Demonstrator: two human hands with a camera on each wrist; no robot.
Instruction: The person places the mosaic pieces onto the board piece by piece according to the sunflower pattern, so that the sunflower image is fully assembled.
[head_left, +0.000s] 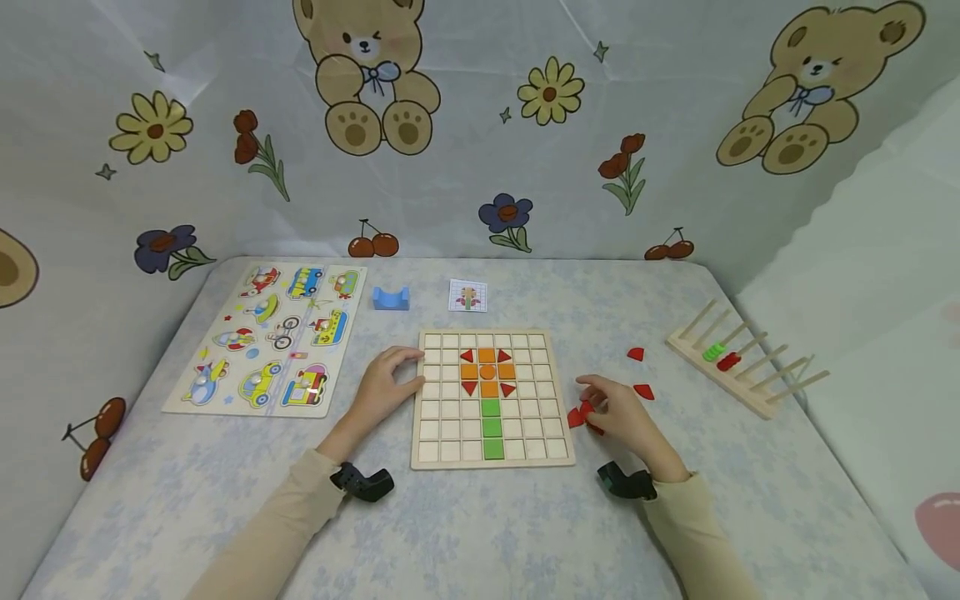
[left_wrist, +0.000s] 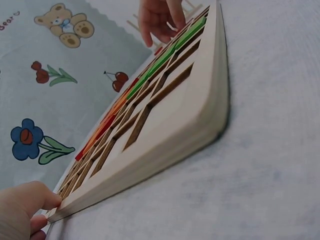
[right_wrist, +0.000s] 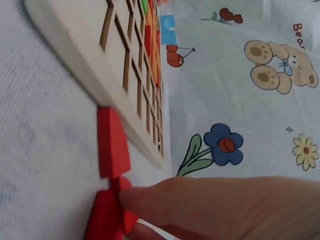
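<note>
A wooden grid board (head_left: pixel 450 454) lies flat, with orange squares, an orange circle (head_left: pixel 487 372), small red triangles (head_left: pixel 468 388) and a column of green squares (head_left: pixel 491 427) in its cells. My left hand (head_left: pixel 382 385) rests against the board's left edge, thumb and fingertips touching the rim. Right of the board, my right hand (head_left: pixel 617 412) pinches a red quarter-circle piece (right_wrist: pixel 129 212) low over the table. Another red piece (right_wrist: pixel 112 145) lies beside the board's edge, and a further one (right_wrist: pixel 102 220) lies under the thumb. My fingers partly hide these pieces.
Two loose red pieces (head_left: pixel 636 353) lie beyond my right hand. A peg rack (head_left: pixel 723 371) with green and red beads stands far right. A vehicle puzzle board (head_left: pixel 247 404) lies left. Behind the grid board are a blue block (head_left: pixel 391 302) and a pattern card (head_left: pixel 457 304).
</note>
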